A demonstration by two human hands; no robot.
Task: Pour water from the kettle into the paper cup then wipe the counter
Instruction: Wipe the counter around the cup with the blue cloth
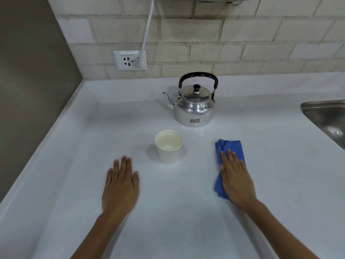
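Observation:
A shiny metal kettle with a black handle stands upright at the back of the white counter, its spout pointing left. In front of it a white paper cup holds water. My left hand lies flat on the counter, left of the cup, holding nothing. My right hand presses flat on a folded blue cloth to the right of the cup; the fingers are straight, not curled around it.
A steel sink is set into the counter at the far right. A wall socket with a white cable plugged in sits on the brick-tiled wall behind. A grey wall bounds the counter on the left.

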